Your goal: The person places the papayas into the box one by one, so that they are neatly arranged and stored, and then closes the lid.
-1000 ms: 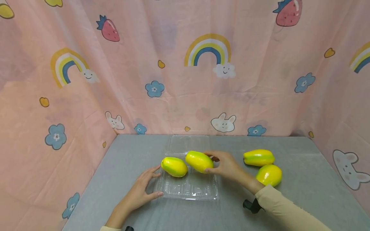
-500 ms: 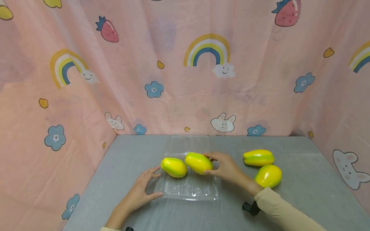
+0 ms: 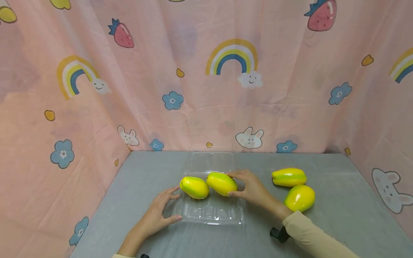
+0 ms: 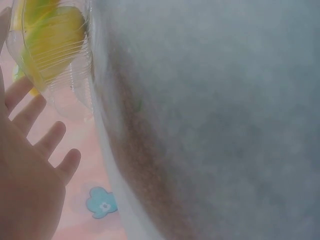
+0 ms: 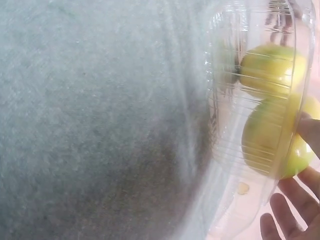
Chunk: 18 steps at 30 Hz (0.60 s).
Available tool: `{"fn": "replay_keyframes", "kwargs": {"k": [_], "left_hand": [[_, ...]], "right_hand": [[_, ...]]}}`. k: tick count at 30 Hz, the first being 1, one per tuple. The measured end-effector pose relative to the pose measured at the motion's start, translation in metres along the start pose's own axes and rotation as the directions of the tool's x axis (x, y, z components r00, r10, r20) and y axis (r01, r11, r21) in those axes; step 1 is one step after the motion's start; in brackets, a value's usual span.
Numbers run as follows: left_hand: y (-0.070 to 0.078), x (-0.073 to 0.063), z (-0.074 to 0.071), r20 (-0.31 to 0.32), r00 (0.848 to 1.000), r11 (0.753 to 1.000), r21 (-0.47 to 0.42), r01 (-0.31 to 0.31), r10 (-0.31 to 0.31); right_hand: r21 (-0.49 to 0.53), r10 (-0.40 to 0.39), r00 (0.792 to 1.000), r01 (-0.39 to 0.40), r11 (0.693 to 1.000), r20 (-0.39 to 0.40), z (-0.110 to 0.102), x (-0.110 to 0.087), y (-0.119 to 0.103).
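A clear plastic clamshell box (image 3: 211, 214) lies on the table with its lid (image 3: 211, 162) folded back. Inside its back half, a yellow-green papaya (image 3: 194, 187) sits on the left. Beside it is a second papaya (image 3: 221, 184), which my right hand (image 3: 253, 188) holds at its right end between thumb and fingers. The right wrist view shows this papaya (image 5: 265, 137) through the box wall, with the other fingers spread. My left hand (image 3: 156, 215) is at the box's left side, fingers fairly straight, fingertips and thumb at the rim.
Two more papayas lie to the right, one (image 3: 289, 177) behind the other (image 3: 300, 198), near my right forearm. A grey cloth (image 3: 348, 215) covers the table. A pink printed curtain (image 3: 206, 118) hangs around the back and sides.
The papaya in my right hand has come down slightly into the box, beside the first one. My left hand has stayed at the box's left side.
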<state>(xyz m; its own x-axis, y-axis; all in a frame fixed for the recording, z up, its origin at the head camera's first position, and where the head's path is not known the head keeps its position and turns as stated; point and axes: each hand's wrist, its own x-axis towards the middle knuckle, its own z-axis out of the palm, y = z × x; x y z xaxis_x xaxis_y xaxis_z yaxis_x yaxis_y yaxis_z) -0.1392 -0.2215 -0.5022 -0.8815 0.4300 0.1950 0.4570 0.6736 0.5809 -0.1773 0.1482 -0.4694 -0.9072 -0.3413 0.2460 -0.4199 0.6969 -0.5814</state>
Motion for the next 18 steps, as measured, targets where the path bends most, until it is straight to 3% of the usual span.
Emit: {"fn": "replay_keyframes", "kwargs": {"k": [18], "left_hand": [[0.000, 0.000, 0.001, -0.009, 1.000, 1.000, 0.000, -0.007, 0.007]], "right_hand": [[-0.022, 0.024, 1.000, -0.024, 0.999, -0.007, 0.012, -0.003, 0.006]]}}
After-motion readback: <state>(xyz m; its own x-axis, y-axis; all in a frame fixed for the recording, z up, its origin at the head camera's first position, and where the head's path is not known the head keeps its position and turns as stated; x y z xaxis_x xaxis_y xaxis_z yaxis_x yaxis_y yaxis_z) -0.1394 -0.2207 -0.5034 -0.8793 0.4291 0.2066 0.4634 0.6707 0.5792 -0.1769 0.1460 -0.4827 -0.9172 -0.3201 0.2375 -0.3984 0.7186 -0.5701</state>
